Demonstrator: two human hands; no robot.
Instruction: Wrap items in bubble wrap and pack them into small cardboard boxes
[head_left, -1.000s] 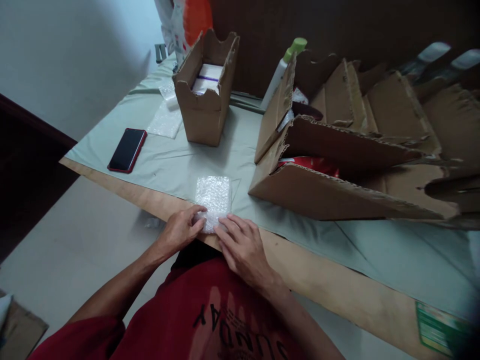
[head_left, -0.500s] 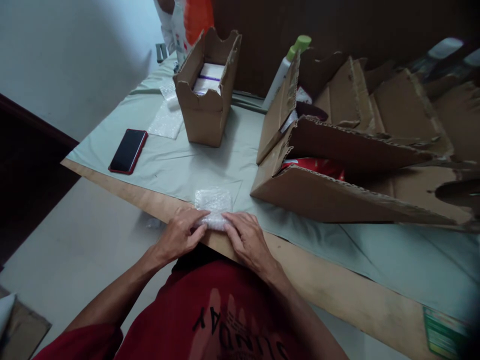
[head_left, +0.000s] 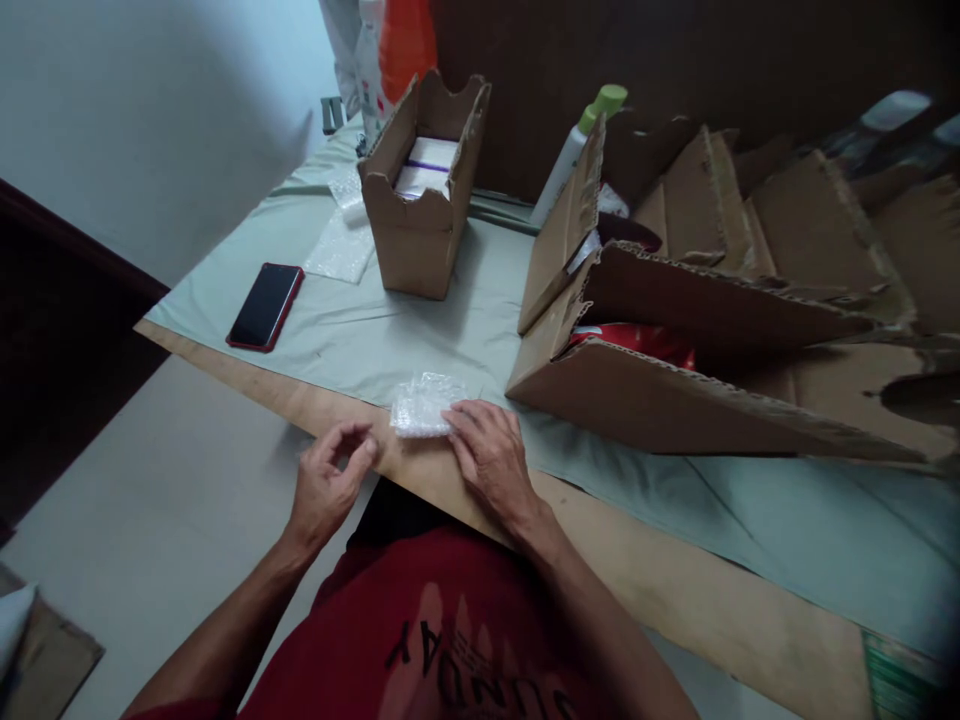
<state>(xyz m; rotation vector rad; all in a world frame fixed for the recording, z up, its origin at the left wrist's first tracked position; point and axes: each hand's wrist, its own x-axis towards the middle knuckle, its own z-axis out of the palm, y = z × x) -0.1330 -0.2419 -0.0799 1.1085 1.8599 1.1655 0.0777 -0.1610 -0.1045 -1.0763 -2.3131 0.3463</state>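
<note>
A folded piece of bubble wrap [head_left: 421, 407] lies at the front edge of the table, partly over the bare wooden strip. My right hand [head_left: 491, 455] grips its right end, fingers on top and thumb at the near side. Whether anything is wrapped inside cannot be made out. To the left of the bubble wrap and apart from it, my left hand [head_left: 330, 475] hovers over the table edge. Its fingers are loosely curled, with a small gap to the thumb and nothing visible between them.
A phone [head_left: 265, 307] in a red case lies at the left. Behind stand a cardboard holder [head_left: 416, 245] with white boxes and more bubble wrap [head_left: 341, 245]. On the right is a large cardboard organiser [head_left: 675, 410] with a red packet [head_left: 637, 342]; a green-capped bottle [head_left: 574, 155] stands behind it.
My left hand has let go of the bubble wrap and moved left. The right hand stays on it. The bubble wrap sits slightly farther from me.
</note>
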